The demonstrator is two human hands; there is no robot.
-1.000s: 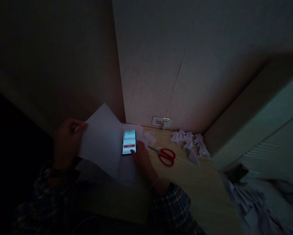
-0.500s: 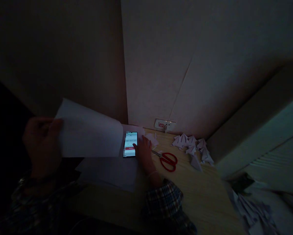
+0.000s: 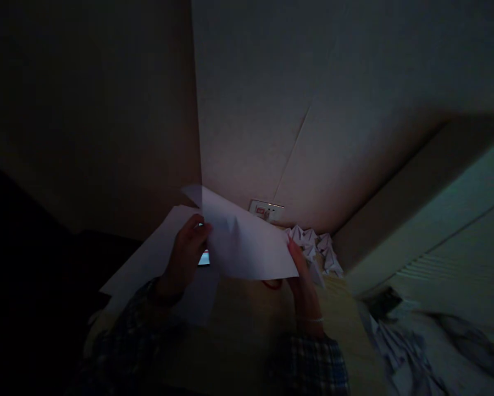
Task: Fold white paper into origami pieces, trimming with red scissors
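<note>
The room is very dim. A white sheet of paper point(image 3: 244, 245) is held up above the wooden desk point(image 3: 247, 319) between both hands. My left hand point(image 3: 184, 258) grips its left edge, fingers curled over the paper. My right hand point(image 3: 302, 272) holds its right lower corner. Behind the sheet, a lit phone point(image 3: 204, 257) shows only as a small bright sliver, and red scissors point(image 3: 271, 284) peek out below the paper's lower edge. More white sheets point(image 3: 148, 261) lie on the desk at the left.
A pile of folded white paper shapes point(image 3: 315, 245) sits at the back of the desk by the wall. A wall socket point(image 3: 265, 210) is just above the desk. Crumpled papers point(image 3: 399, 341) lie lower right. The wall corner stands close behind.
My left hand brought the sheet from the far left to the middle. My right hand left the phone and took the sheet's right corner. The sheet now covers the phone and most of the scissors.
</note>
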